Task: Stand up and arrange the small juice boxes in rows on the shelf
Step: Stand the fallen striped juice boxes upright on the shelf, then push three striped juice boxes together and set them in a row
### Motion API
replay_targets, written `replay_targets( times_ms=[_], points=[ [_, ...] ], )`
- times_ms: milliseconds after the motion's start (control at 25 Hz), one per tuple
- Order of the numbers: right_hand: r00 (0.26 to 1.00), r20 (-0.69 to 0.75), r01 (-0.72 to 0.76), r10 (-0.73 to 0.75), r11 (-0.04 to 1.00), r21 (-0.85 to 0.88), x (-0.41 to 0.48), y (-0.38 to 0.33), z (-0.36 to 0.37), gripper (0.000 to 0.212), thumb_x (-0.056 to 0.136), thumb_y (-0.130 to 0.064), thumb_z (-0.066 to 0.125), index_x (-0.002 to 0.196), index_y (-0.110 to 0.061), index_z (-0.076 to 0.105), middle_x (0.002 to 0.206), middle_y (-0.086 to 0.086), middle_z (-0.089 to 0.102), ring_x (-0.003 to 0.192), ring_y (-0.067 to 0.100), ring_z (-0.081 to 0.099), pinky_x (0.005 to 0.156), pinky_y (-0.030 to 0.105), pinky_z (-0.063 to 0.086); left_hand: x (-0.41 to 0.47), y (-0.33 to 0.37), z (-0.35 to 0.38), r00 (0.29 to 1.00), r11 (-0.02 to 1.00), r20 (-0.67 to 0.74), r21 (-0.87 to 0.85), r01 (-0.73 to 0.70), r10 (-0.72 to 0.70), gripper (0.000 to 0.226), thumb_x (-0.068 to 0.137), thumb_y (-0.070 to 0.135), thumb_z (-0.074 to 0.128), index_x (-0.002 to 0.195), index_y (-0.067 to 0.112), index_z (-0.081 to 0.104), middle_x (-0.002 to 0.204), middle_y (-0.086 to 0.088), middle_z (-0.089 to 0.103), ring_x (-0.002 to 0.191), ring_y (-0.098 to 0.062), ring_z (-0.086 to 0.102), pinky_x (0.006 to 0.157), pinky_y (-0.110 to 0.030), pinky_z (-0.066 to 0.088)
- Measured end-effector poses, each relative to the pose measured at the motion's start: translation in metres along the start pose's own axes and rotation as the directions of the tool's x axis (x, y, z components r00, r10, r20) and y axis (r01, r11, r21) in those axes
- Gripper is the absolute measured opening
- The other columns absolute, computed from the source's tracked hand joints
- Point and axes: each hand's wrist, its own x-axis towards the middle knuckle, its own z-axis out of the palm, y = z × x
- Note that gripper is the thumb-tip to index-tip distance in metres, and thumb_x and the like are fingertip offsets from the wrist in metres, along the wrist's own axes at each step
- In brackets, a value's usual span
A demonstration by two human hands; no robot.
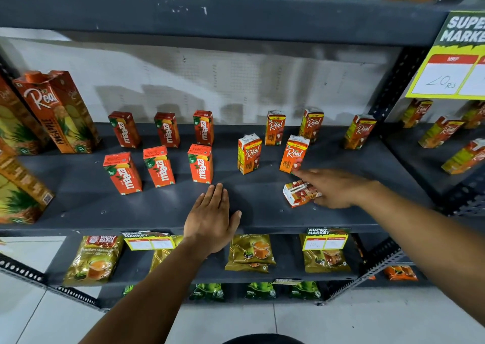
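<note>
Fallen box [300, 193] lies before upright rows [202, 147] (right side).

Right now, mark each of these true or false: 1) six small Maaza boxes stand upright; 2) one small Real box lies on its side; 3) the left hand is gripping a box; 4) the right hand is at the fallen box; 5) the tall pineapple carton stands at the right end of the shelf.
1) True: six Maaza boxes stand in two rows of three.
2) True: a fallen Real box lies near the shelf's front edge.
3) False: the left hand lies flat and empty on the shelf.
4) True: the right hand touches it, not yet closed.
5) False: the pineapple carton stands at the left.
</note>
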Motion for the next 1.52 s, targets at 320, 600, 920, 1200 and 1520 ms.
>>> replay_targets(
  times_ms=[320,600,920,1200,1520],
  points=[
    [0.539,-0.312,-0.073,0.782,0.413,0.908,0.012,0.027,0.049,0.067,0.056,-0.034,0.089,0.108,-0.019,0.050,0.110,0.006,0.067,0.099,0.022,0.065,0.085,0.038,0.054,0.001,0.002,0.000,1.000,1.000,0.013,-0.004,0.008,-0.008,0.088,0.082,0.059,-0.003,0.147,0.004,0.018,0.159,-0.013,0.012,0.147,-0.024,0.006,0.117,-0.036,0.003],
    [0.429,-0.329,-0.055,0.841,0.388,0.920,0.016,0.022,0.048,0.086,0.058,-0.053,0.084,0.122,-0.011,0.045,0.124,0.011,0.051,0.117,0.025,0.052,0.093,0.038,0.047,0.000,0.001,0.001,1.000,1.000,0.012,0.002,0.012,-0.012,0.087,0.083,0.059,-0.002,0.148,0.004,0.018,0.159,-0.013,0.013,0.147,-0.024,0.006,0.117,-0.035,0.003],
    [0.924,-0.095,-0.300,0.370,0.857,0.420,0.006,0.075,-0.036,0.057,0.077,-0.024,0.076,0.129,-0.017,0.055,0.129,0.012,0.061,0.114,0.030,0.057,0.090,0.031,0.043,0.002,0.002,-0.001,1.000,1.000,0.024,0.018,0.020,-0.020,0.089,0.081,0.059,-0.006,0.148,0.005,0.015,0.160,-0.012,0.009,0.147,-0.023,0.003,0.117,-0.035,0.002],
    [0.975,-0.220,0.023,-0.032,0.999,-0.043,0.013,0.072,-0.028,0.065,0.087,-0.003,0.051,0.141,-0.038,0.040,0.132,0.004,0.052,0.121,0.028,0.050,0.094,0.041,0.047,-0.006,-0.016,0.004,0.998,0.999,0.059,0.036,0.023,-0.025,0.088,0.083,0.060,-0.004,0.148,0.005,0.017,0.160,-0.011,0.011,0.147,-0.022,0.005,0.116,-0.034,0.003],
    [0.974,-0.204,0.021,0.095,0.864,0.503,-0.013,0.083,-0.012,0.090,0.085,-0.004,0.061,0.150,-0.039,0.009,0.146,0.002,0.040,0.132,0.025,0.042,0.103,0.040,0.043,0.001,0.001,-0.001,0.998,0.996,0.026,-0.072,0.052,-0.050,0.087,0.083,0.065,0.012,0.148,0.008,0.021,0.159,-0.009,0.017,0.146,-0.021,0.012,0.117,-0.034,0.011]
  ],
)
